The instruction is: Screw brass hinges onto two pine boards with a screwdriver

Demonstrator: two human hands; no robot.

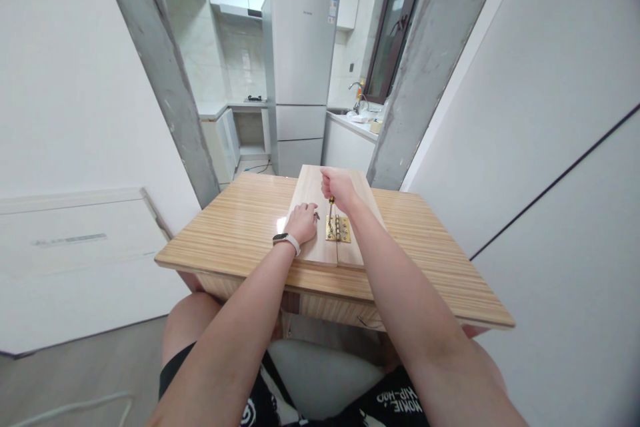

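Note:
My right hand (338, 188) is closed in a fist around the handle of a screwdriver (331, 209). The screwdriver stands nearly upright, its tip at the left leaf of a brass hinge (339, 229). That hinge lies spread across the seam between two pale wooden boards (320, 250), set side by side. On the left board rests my left hand (303, 223), fingers apart and lying on the wood, left of the hinge. Small dark pieces (317, 215), perhaps screws, are by its fingertips; whether they touch the fingers I cannot tell.
The boards lie on a striped wooden table (235, 220) with a drawer handle (369, 321) at its front. White panels stand left and right. Behind the table are a fridge (305, 47), a sink tap (357, 93) and kitchen counters.

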